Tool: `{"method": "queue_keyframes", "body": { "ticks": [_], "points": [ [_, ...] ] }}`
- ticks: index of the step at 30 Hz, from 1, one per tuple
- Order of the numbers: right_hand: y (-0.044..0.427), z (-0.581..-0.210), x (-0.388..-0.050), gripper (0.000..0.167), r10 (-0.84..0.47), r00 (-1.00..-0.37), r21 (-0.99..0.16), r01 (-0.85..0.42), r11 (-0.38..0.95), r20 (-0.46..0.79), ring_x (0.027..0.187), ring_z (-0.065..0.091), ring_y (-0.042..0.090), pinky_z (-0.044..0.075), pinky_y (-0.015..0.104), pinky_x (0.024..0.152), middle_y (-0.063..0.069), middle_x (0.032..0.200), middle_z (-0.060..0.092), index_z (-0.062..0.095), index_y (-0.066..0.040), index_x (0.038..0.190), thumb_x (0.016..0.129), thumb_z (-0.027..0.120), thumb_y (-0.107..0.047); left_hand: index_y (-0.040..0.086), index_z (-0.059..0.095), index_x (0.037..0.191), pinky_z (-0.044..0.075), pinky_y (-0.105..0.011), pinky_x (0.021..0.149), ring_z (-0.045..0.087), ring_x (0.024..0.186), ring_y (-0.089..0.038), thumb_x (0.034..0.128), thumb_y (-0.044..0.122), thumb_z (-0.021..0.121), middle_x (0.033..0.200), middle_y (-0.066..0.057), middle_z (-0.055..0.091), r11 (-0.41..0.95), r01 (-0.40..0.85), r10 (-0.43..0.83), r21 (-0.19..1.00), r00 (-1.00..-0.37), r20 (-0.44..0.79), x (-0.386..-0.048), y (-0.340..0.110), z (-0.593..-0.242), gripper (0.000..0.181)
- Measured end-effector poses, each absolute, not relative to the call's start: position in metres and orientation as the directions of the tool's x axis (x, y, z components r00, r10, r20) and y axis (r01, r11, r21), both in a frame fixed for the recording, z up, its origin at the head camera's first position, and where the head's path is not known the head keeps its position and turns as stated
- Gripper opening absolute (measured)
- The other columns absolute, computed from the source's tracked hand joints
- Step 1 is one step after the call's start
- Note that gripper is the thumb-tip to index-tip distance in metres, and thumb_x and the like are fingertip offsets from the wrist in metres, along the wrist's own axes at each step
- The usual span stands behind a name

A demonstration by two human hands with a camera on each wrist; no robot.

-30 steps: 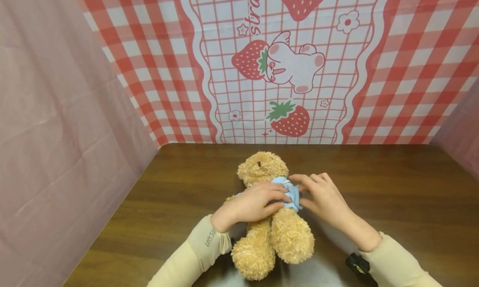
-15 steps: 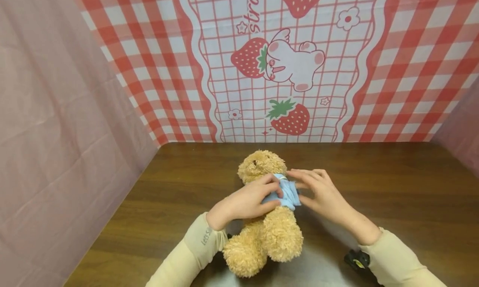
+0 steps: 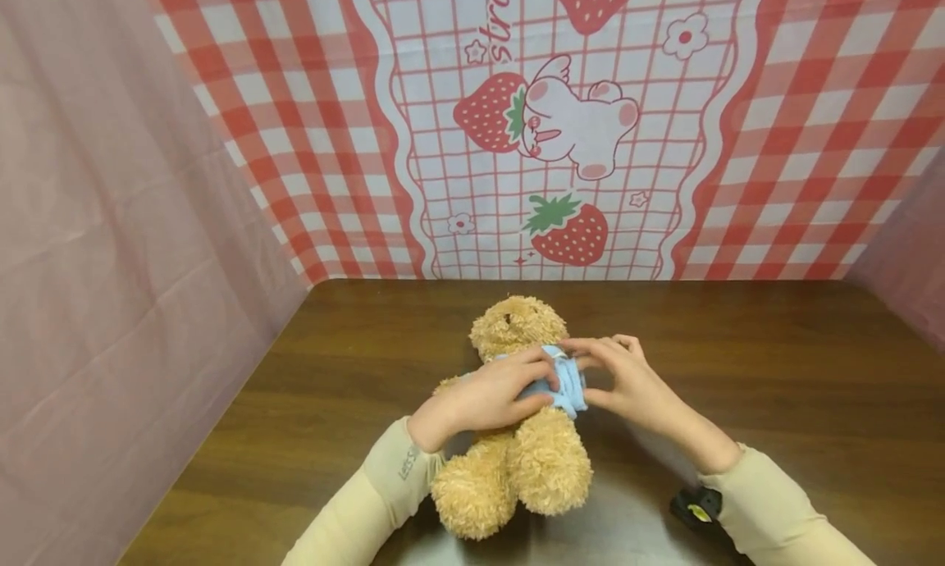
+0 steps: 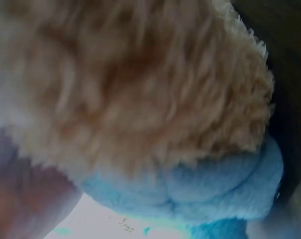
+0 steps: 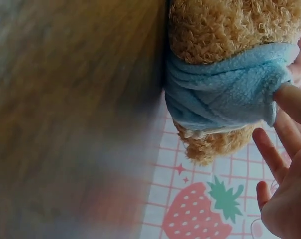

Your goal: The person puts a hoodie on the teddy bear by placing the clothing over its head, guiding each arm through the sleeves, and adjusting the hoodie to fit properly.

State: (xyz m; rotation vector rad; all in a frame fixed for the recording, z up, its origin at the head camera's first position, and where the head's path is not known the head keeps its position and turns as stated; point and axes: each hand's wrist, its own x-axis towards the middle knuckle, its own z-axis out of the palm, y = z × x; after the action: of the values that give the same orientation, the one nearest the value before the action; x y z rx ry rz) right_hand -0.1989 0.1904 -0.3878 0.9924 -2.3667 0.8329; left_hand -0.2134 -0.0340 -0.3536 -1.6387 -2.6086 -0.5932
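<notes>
A tan plush teddy bear (image 3: 550,467) lies on the brown table, its head (image 3: 517,328) toward the back wall and its legs toward me. Around its body is a light blue fleece top (image 3: 567,381), bunched in folds. My left hand (image 3: 483,395) lies across the bear's middle, fingers bent on the cloth and thumb near the hem. At the other side, my right hand (image 3: 638,390) holds the top's edge between thumb and fingers. In the right wrist view, the right thumb (image 5: 292,102) overlaps the cloth edge. The left wrist view is mostly blurred fur (image 4: 150,89) and blue cloth.
A black device (image 3: 694,507) sits by my right sleeve. Behind the wooden table (image 3: 354,361) hangs a red and white checked cloth (image 3: 805,139) with strawberries. Pale pink fabric (image 3: 111,262) borders the left side, with more fabric at the right.
The bear's legs have swung to the left. My left fingers, straighter a second ago, are now bent on the blue top. My right hand has shifted slightly left, closer to the cloth.
</notes>
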Motion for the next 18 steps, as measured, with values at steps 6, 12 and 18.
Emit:
{"method": "queue_keyframes", "body": {
  "ticks": [6,12,18],
  "points": [
    [0.186,-0.386,-0.2,0.037,-0.45,-0.619,-0.332,-0.755,0.565,0.643,0.07,0.055,0.003,0.017,0.037,0.076,-0.014,0.074,0.063,0.053,-0.008,0.095,0.066,0.075,-0.002,0.015,0.05,0.117,0.042,-0.015,0.08,0.05,0.093,-0.005,0.0941,0.027,0.049,0.115,0.002,0.05,0.405,0.865,0.857,0.296,-0.472,0.208,-0.212,-0.031,-0.358,0.026],
    [0.181,-0.386,-0.195,0.034,-0.376,-0.686,-0.476,-0.714,0.513,0.624,0.066,0.039,0.004,0.015,0.029,0.075,-0.015,0.065,0.051,0.044,-0.01,0.084,0.068,0.066,0.01,0.014,0.058,0.103,0.044,-0.016,0.078,0.056,0.089,-0.006,0.0896,0.025,0.058,0.099,0.003,0.06,0.423,0.857,0.764,0.292,-0.511,0.393,-0.211,-0.028,-0.364,0.017],
    [0.183,-0.381,-0.195,0.031,-0.279,-0.784,-0.69,-0.621,0.371,0.555,0.066,0.036,0.003,0.031,0.02,0.052,0.002,0.076,0.046,0.04,-0.003,0.08,0.07,0.06,0.018,0.015,0.062,0.085,0.04,-0.017,0.072,0.049,0.078,-0.006,0.0876,0.017,0.06,0.086,0.004,0.053,0.357,0.912,0.825,0.202,-0.409,0.39,-0.217,-0.037,-0.353,0.004]
  ]
}}
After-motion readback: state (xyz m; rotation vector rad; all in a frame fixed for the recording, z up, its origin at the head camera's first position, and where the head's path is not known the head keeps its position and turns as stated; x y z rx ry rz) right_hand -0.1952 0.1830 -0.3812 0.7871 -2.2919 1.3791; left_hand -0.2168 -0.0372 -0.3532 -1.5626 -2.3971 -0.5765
